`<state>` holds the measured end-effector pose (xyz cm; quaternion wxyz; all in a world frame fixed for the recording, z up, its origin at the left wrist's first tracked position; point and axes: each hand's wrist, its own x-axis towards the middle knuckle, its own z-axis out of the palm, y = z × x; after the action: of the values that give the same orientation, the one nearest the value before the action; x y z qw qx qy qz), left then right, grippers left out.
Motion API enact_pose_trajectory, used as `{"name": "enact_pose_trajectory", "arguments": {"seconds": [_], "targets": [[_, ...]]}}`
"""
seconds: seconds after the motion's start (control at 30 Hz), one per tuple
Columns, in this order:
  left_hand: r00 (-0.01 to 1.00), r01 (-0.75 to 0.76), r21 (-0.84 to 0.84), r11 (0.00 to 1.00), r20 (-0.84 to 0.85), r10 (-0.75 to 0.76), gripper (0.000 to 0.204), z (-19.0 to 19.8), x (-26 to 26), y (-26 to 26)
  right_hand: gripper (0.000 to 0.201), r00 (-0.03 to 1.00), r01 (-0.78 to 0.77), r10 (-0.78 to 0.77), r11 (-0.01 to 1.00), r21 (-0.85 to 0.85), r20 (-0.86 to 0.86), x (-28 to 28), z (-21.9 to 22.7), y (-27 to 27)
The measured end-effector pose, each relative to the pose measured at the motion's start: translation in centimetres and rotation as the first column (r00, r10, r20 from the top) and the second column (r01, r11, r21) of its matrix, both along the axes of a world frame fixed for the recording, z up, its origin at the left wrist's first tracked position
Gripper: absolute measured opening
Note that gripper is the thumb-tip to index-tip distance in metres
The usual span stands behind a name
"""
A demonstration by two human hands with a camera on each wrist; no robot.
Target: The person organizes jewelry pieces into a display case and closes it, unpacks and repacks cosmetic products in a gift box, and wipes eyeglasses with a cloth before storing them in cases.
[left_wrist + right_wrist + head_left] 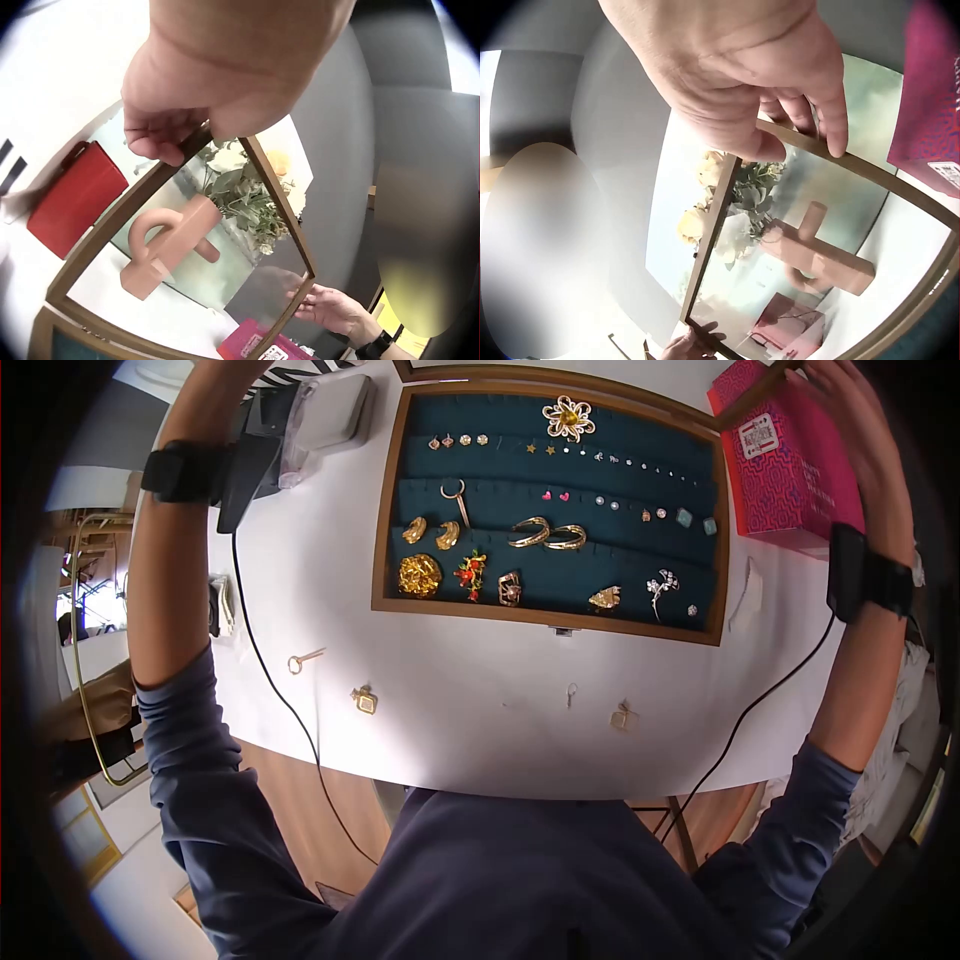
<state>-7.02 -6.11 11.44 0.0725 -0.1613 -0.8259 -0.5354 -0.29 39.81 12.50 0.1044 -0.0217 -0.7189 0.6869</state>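
Both hands hold the raised glass lid of a wooden jewelry box point(480, 616) by its frame. In the left wrist view, my left hand point(217, 82) curls its fingers over one corner of the lid point(282, 201). At the opposite corner, my right hand point(757, 67) pinches the wooden frame between thumb and fingers. Inside the box, dark green padded rows carry a flower brooch point(568, 419), hoop earrings point(530, 532), small studs, a round gold piece point(419, 575) and a red-and-gold brooch point(470, 574). In the head view the left hand is out of frame.
Before the box lie a gold key-like earring point(296, 664), square gold earrings point(366, 702) and a small silver piece point(571, 695). A pink box point(785, 485) stands right, a grey case point(335, 412) left. Behind the lid are a pink vase point(176, 247) and a red bag point(79, 199).
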Motion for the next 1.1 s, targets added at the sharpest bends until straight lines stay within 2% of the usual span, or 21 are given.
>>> {"name": "enact_pose_trajectory", "arguments": {"seconds": [0.03,0.13,0.27,0.33,0.47,0.5,0.53,0.57,0.63,0.7,0.77,0.8,0.87,0.9,0.93,0.97,1.03,1.1], "targets": [[1.000,-0.006,0.011,1.000,0.029,0.006,0.051,-0.2,0.0,0.2,0.027,0.989,-0.036,0.079,0.945,0.324,-0.122,1.7,0.3,-3.5],[1.000,-0.016,-0.003,1.000,-0.008,0.016,0.051,-0.4,0.4,0.4,0.024,0.997,0.024,-0.002,0.963,0.268,-0.083,2.1,0.1,-4.7],[0.999,0.039,-0.057,0.998,-0.006,-0.039,0.053,-0.3,0.1,-1.0,0.025,0.997,0.029,-0.011,0.969,0.244,-0.075,2.2,0.0,-4.5],[0.998,0.059,-0.100,0.993,-0.005,-0.060,0.050,0.2,0.8,-0.8,0.027,0.988,-0.090,0.115,0.972,0.219,-0.106,2.8,0.2,-4.0],[0.992,0.089,-0.152,0.984,-0.078,-0.101,0.043,0.4,2.0,-0.7,0.030,0.977,-0.152,0.168,0.980,0.129,-0.129,4.5,1.1,-4.3],[0.991,0.100,-0.175,0.979,-0.074,-0.115,0.044,0.8,2.5,-0.6,0.028,0.991,-0.099,0.111,0.985,0.139,-0.079,4.8,1.3,-3.9],[0.992,0.027,-0.143,0.989,-0.117,-0.044,0.046,0.4,3.5,-0.6,0.026,0.998,-0.048,0.053,0.987,0.154,-0.031,5.2,1.5,-3.3],[0.987,-0.047,-0.107,0.993,-0.157,0.029,0.051,0.2,5.3,-0.5,0.026,0.997,-0.058,0.065,0.986,0.153,-0.036,6.2,1.3,-2.2],[0.987,-0.070,-0.125,0.990,-0.154,0.050,0.054,0.7,8.3,-1.6,0.054,0.996,-0.083,0.093,0.881,0.466,0.002,9.5,0.5,-0.5],[0.987,-0.089,-0.140,0.986,-0.146,0.069,0.059,0.6,11.8,-2.7,0.054,0.994,-0.091,0.109,0.864,0.496,-0.008,13.9,0.1,-2.2],[0.987,-0.072,0.078,0.994,-0.140,0.082,0.044,-1.0,15.2,-4.3,0.048,0.995,-0.095,0.096,0.864,0.495,0.022,18.8,-0.9,-4.0],[0.992,-0.101,-0.073,0.992,-0.084,0.095,0.038,-2.4,15.6,-8.3,0.041,0.996,-0.093,0.076,0.880,0.467,0.055,21.1,-1.8,-4.9],[0.992,-0.124,-0.173,0.977,-0.025,0.121,0.037,-4.3,20.0,-9.5,0.025,0.993,-0.113,0.089,0.929,0.353,0.083,25.1,-4.3,-6.4],[0.985,-0.148,-0.148,0.978,-0.114,0.132,0.020,-5.9,21.9,-9.7,0.014,0.993,-0.116,0.112,0.969,0.218,0.033,26.7,-5.7,-8.0],[0.980,-0.194,-0.347,0.917,-0.032,0.195,0.013,-5.7,24.5,-9.6,0.013,0.997,-0.081,0.082,0.963,0.257,0.008,28.1,-6.8,-9.4],[0.967,-0.227,-0.431,0.873,0.004,0.254,0.009,-5.4,26.8,-9.0,0.013,0.998,-0.011,-0.013,0.935,0.355,0.065,29.7,-8.3,-10.3],[0.956,-0.274,-0.444,0.853,-0.029,0.292,0.009,-6.2,30.3,-8.9,0.018,0.995,0.090,-0.102,0.806,0.586,-0.012,31.9,-9.8,-12.6],[0.938,-0.316,-0.466,0.826,-0.026,0.345,0.012,-7.3,33.3,-9.1,0.019,0.983,0.176,-0.171,0.755,0.631,-0.069,33.7,-11.2,-13.8]]}}
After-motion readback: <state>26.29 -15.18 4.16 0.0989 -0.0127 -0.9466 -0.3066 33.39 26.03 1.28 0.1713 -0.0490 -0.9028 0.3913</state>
